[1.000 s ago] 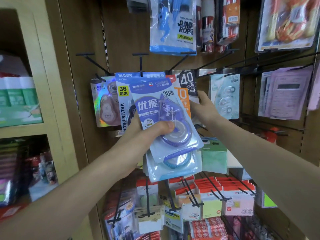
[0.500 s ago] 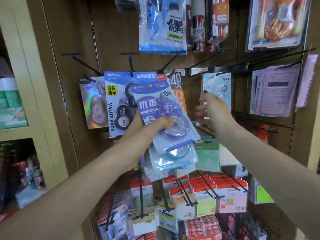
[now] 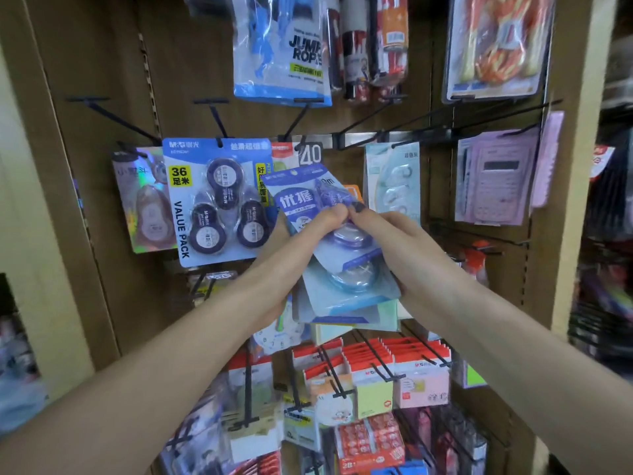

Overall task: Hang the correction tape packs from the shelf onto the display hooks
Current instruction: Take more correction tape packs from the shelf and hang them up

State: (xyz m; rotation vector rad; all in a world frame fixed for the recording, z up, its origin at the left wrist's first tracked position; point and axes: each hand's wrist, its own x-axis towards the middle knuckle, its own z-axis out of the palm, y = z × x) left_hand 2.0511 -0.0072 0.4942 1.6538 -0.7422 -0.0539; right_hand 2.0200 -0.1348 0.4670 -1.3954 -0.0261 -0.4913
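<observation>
A small stack of blue correction tape packs [image 3: 346,269] is held in front of the wooden display wall at centre. My left hand [image 3: 294,241] grips the stack from the left, thumb across the top pack's card. My right hand [image 3: 397,248] grips the same stack from the right, its fingers curled over the top pack's blister. Black display hooks [image 3: 219,118] jut from the wall above. A blue value pack [image 3: 215,204] of three tapes hangs on one. A holographic tape pack [image 3: 144,200] hangs left of it, a pale green one [image 3: 390,180] to the right.
A jump rope pack [image 3: 281,46] and bottles hang above. Purple calculators [image 3: 493,176] hang at right. Below, rows of red-topped sticky note packs [image 3: 376,365] fill long hooks. A beige shelf upright [image 3: 41,234] stands at left.
My right hand left the hanging packs at right and came across to grip the stack held by my left hand. The stack dropped slightly and the value pack came into full view.
</observation>
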